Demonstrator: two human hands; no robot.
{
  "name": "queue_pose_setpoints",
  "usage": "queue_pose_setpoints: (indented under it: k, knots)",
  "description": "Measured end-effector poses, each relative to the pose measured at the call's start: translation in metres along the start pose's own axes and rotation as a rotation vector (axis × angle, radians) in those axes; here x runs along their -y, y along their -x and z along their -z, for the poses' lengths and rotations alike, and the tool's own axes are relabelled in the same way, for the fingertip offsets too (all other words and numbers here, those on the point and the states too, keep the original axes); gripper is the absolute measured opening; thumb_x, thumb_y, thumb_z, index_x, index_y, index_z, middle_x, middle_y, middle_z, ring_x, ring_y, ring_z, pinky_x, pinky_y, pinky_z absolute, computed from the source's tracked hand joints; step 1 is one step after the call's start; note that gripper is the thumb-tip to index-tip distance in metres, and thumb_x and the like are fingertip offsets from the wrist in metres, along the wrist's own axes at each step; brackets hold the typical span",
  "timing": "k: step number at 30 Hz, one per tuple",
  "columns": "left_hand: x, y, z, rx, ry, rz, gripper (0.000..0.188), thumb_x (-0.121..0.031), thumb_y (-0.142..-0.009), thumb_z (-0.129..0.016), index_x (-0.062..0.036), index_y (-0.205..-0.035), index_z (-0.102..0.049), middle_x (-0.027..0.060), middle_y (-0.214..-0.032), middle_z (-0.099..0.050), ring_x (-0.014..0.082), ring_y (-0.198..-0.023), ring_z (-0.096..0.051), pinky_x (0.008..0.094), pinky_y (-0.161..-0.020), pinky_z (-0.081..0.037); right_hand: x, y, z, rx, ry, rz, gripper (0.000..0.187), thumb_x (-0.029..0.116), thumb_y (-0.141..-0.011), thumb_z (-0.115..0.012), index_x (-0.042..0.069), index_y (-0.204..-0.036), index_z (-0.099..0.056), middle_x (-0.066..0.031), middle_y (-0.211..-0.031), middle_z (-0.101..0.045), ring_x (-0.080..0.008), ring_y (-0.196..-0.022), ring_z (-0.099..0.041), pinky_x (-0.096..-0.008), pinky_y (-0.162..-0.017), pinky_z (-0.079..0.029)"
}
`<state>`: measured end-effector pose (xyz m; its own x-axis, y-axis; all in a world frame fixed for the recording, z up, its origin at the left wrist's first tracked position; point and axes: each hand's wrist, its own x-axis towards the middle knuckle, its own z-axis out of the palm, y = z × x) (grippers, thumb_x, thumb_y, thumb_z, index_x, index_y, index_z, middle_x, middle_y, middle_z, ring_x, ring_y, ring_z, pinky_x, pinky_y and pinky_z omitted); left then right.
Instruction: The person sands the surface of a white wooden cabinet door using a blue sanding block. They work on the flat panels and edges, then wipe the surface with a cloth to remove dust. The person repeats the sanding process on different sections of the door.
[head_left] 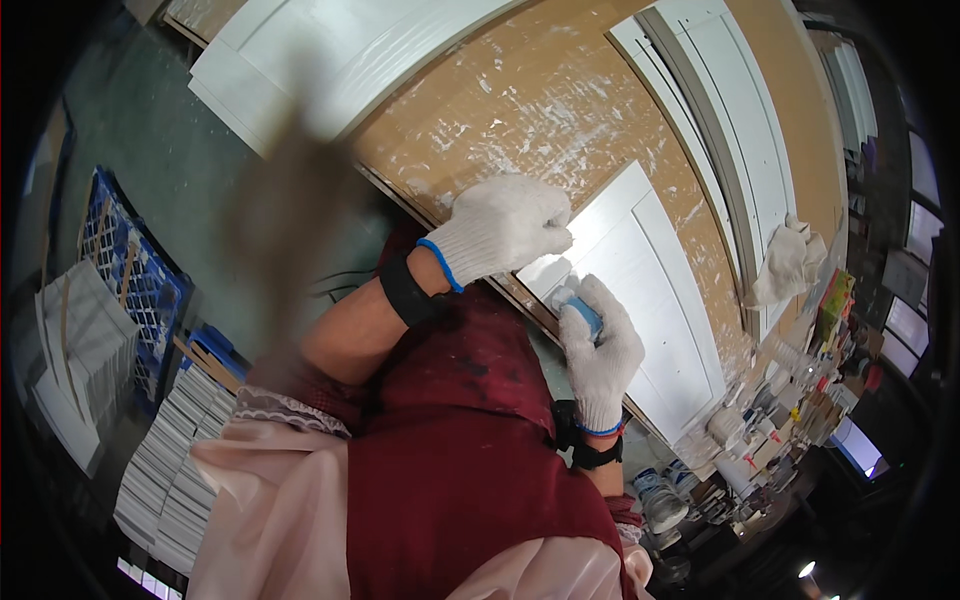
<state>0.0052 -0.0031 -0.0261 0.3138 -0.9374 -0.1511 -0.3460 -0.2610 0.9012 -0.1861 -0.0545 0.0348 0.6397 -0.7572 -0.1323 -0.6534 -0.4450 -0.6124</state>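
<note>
A white framed panel [655, 310], like a cabinet door, lies on a paint-smeared brown work table [520, 105], its near end at the table's edge. My right hand [608, 350], in a white knitted glove with a blue cuff, is closed around a small blue block [584, 318] at the panel's near corner. The block's kind does not show clearly. My left hand [510, 228], gloved the same way, is closed beside the panel's left corner. Its curled fingers hide whatever may be in them.
A large white panel [340, 55] lies at the far left. White panels and strips [715, 90] rest at the far right, with a pale cloth [790, 262] on them. Stacked white boards [180, 460] and a blue pallet [140, 270] stand left. Clutter [770, 420] fills the right end.
</note>
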Motion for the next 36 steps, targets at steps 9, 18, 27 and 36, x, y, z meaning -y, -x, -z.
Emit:
queue_pose_setpoints:
  k: [9, 18, 27, 36]
  knots:
    - [-0.02, -0.004, 0.026, 0.18, 0.443, 0.294, 0.017, -0.021, -0.084, -0.064, -0.0043, -0.079, -0.064, -0.001, -0.062, -0.056, 0.0047, -0.054, -0.051, 0.0231, -0.05, -0.042, -0.021, 0.031, 0.021, -0.089, -0.157, -0.18, 0.034, 0.011, -0.079, -0.07, 0.005, -0.112, -0.068, -0.0156, -0.099, -0.07, -0.0252, -0.087, -0.069, -0.033, -0.079, -0.053]
    - [-0.01, -0.01, 0.009, 0.098, 0.252, 0.164, 0.021, -0.02, -0.083, -0.063, -0.0063, -0.069, -0.057, -0.0052, -0.056, -0.048, 0.0039, -0.051, -0.046, 0.0225, -0.047, -0.038, -0.014, 0.034, 0.022, 0.032, -0.109, -0.002, 0.039, 0.014, -0.08, -0.069, 0.011, -0.118, -0.066, -0.0132, -0.093, -0.068, -0.0251, -0.08, -0.067, -0.0332, -0.073, -0.053]
    - [-0.017, -0.01, 0.015, 0.11, 0.243, 0.194, 0.02, -0.023, -0.081, -0.064, -0.0068, -0.07, -0.06, -0.0055, -0.057, -0.052, 0.0043, -0.048, -0.045, 0.0232, -0.044, -0.037, -0.003, 0.0, -0.009, 0.037, -0.035, 0.272, 0.037, 0.022, -0.082, -0.067, 0.014, -0.118, -0.062, -0.0097, -0.086, -0.065, -0.0274, -0.077, -0.063, -0.0381, -0.067, -0.051]
    - [-0.013, -0.01, 0.014, 0.117, 0.287, 0.2, 0.018, -0.022, -0.08, -0.065, -0.0052, -0.073, -0.062, -0.0036, -0.058, -0.054, 0.0046, -0.051, -0.047, 0.0226, -0.046, -0.038, 0.016, -0.013, -0.031, 0.222, 0.282, 0.329, 0.038, 0.027, -0.085, -0.062, 0.015, -0.12, -0.052, -0.0105, -0.082, -0.061, -0.0307, -0.072, -0.063, -0.0449, -0.062, -0.051]
